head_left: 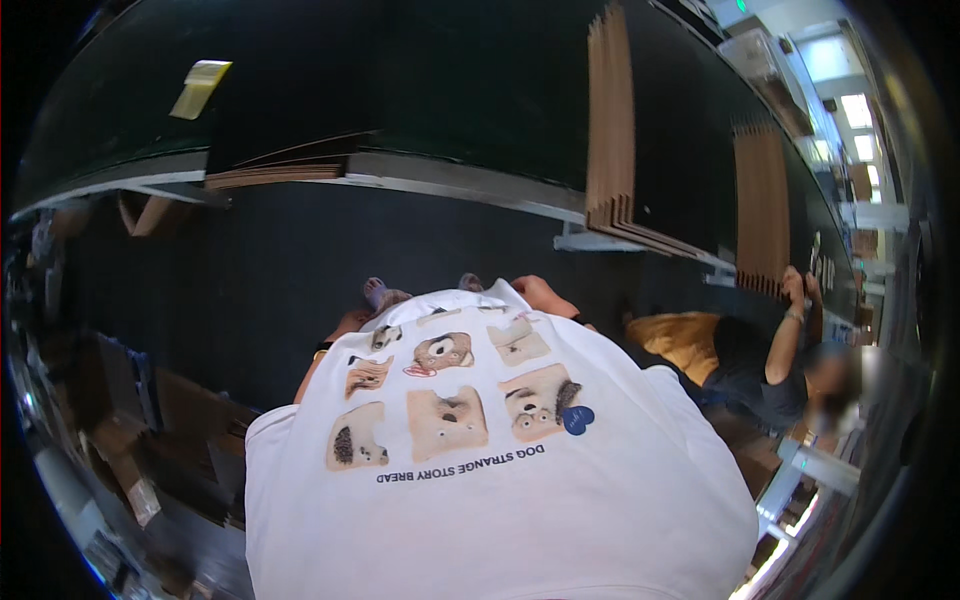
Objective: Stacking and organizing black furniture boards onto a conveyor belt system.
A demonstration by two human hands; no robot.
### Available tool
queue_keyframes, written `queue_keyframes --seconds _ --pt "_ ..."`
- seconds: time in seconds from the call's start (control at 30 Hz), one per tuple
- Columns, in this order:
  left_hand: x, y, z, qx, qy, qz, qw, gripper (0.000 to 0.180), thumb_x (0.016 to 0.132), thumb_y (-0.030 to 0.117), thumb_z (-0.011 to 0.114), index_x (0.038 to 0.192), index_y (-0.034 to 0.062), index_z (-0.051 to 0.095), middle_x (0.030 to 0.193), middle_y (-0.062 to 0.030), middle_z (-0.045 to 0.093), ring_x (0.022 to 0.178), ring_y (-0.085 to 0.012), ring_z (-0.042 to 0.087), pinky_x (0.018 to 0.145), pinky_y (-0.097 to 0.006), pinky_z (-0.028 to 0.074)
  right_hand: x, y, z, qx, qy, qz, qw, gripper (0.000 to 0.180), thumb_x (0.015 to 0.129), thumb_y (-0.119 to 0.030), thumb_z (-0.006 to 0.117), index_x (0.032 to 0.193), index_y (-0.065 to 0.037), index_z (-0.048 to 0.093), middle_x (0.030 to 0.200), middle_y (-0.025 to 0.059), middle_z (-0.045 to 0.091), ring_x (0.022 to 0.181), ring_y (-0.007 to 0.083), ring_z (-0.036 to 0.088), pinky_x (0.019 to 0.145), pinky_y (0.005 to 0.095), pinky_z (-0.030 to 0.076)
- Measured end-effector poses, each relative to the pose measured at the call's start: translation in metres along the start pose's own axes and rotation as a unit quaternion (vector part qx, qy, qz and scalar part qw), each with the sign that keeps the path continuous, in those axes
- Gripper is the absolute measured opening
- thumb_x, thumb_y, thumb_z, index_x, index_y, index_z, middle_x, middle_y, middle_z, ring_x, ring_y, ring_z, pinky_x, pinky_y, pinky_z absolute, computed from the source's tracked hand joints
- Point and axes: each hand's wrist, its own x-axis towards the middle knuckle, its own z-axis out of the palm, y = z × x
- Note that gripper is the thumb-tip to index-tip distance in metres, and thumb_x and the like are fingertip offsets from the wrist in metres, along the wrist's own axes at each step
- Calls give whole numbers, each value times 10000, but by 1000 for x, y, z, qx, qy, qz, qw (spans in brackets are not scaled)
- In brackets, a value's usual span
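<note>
Hands were pretty much hidden in this one, tucked down behind the person's own white printed t-shirt (480, 480), which filled the whole lower middle of the view. Only a sliver of the left hand (378, 295) peeked over the top edge of the shirt, and a bit of the right hand (545, 296) showed just beside it on the other side. Honestly couldn't tell whether either hand was closed or spread, or whether it had hold of anything, since the shirt covered the fingers. Both sat low against the dark front of a long black table (300, 100). Stacks of flat brown cardboard sheets (612, 130) stood on edge on that table, up and to the right, well apart from the hands, with another stack (765, 210) farther right. A yellow slip (200, 88) lay at the far left of the tabletop. Off to the right, another person's hand (795, 290) touched the second stack.
</note>
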Motion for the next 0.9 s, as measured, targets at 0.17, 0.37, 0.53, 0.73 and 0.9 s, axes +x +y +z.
queue_keyframes --seconds 0.17,0.37,0.53,0.73,0.9 --pt "-56 59 -34 189 36 27 981 277 839 284 566 971 54 647 1030 -153 620 963 -252 592 827 -312 461 19 -56 9 -44 5 -31 999 252 760 -209 618 920 -18 661 866 182 648 793 279 638 684 353 492" --pt "-77 33 -84 10 205 -45 978 298 776 267 595 948 29 647 910 -165 648 876 -273 624 775 -339 486 68 -136 18 -52 90 -169 980 170 793 -104 586 922 -23 661 835 150 655 742 235 638 680 311 496" --pt "-88 5 -107 27 271 -26 962 255 744 247 599 879 42 668 890 -162 654 838 -263 636 733 -336 499 123 -189 11 94 200 -174 960 160 833 -87 559 948 -13 643 849 96 662 738 142 622 666 263 495" --pt "-102 -17 -109 463 175 12 869 173 718 224 556 768 114 680 810 -105 653 803 -276 629 695 -367 501 143 -255 -40 34 405 -234 883 194 833 -85 552 999 -41 643 983 134 646 890 218 620 798 299 475" --pt "-91 -39 -113 -151 293 -116 937 160 736 204 567 744 75 661 704 -79 637 645 -193 609 598 -322 479 196 -252 -71 94 349 -232 903 351 846 -113 554 1169 19 520 1198 167 525 1075 269 525 904 341 421"
